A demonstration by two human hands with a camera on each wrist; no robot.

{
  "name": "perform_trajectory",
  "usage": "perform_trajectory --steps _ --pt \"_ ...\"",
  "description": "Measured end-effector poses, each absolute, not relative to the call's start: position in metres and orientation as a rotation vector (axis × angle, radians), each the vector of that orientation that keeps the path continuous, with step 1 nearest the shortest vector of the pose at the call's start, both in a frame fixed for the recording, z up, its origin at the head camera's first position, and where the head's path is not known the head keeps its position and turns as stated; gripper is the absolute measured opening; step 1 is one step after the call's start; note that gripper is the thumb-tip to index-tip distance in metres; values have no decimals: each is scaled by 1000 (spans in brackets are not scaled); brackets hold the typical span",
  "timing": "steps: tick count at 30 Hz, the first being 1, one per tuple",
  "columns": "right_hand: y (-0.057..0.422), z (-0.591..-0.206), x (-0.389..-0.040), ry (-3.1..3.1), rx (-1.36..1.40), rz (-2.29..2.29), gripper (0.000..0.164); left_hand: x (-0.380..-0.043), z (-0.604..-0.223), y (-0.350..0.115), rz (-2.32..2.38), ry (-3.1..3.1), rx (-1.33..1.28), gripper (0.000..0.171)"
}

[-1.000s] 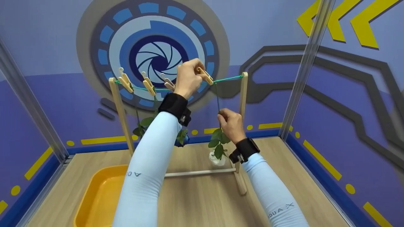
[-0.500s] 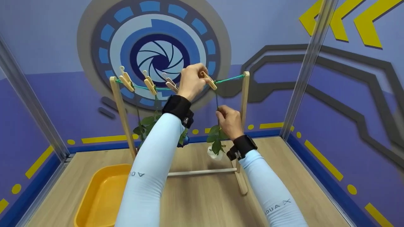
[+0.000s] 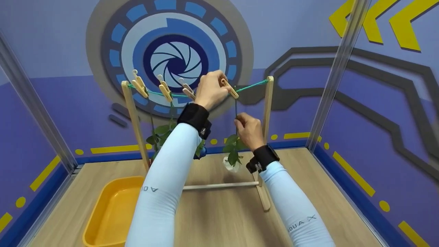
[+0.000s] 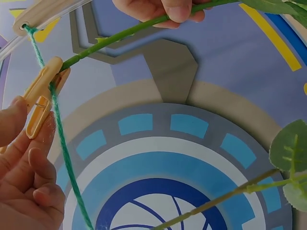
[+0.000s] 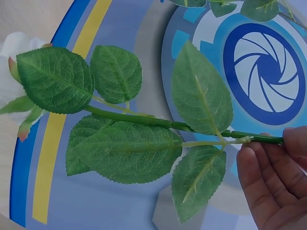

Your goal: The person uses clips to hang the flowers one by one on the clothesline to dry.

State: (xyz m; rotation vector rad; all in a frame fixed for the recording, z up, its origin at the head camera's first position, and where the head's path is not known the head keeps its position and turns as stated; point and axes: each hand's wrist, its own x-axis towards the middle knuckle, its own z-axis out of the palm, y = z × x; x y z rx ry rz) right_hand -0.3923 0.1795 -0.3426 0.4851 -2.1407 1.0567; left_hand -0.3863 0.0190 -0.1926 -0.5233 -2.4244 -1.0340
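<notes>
My left hand (image 3: 212,90) pinches a yellow clothespin (image 4: 45,86) at the green cord (image 4: 62,139). In the left wrist view the clothespin's tip meets the end of a green stem (image 4: 120,36), right at the cord. Below, my right hand (image 3: 251,131) pinches that stem between thumb and fingers. A white rose (image 3: 232,164) hangs head down from it, its green leaves (image 5: 129,151) spread between bloom and fingers in the right wrist view. Further left on the cord sit several clothespins (image 3: 165,92). Stems with leaves (image 3: 162,129) and a blue flower (image 3: 200,152) hang there, partly behind my left arm.
The cord runs between two wooden posts (image 3: 268,103) of a stand with a pale crossbar (image 3: 219,186) low down. On the wooden table (image 3: 219,219), a yellow tray (image 3: 113,209) lies at the left, partly covered by my sleeve. Patterned walls enclose the table.
The clothespin and left hand have shifted slightly right and down, and the stem's end now shows above the cord. The right hand has risen a little with the rose.
</notes>
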Motion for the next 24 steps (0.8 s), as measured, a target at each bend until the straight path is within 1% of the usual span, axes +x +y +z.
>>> perform_trajectory --steps 5,10,16,18,24 --pt "178 -341 -391 -2144 483 1049 6 -383 -191 18 -1021 -2444 -550 17" --pt "177 -339 -390 -2138 517 1031 9 -382 -192 16 -1008 -2440 -577 22" --pt "178 -341 -389 -2157 546 1027 10 -378 -196 12 -1025 -2428 -619 22" --pt "180 -343 -389 -2160 549 1030 11 -375 -199 10 -1030 -2419 -636 26" --pt "188 -354 -382 -2156 571 1025 16 -365 -211 1 -1021 -2392 -685 48"
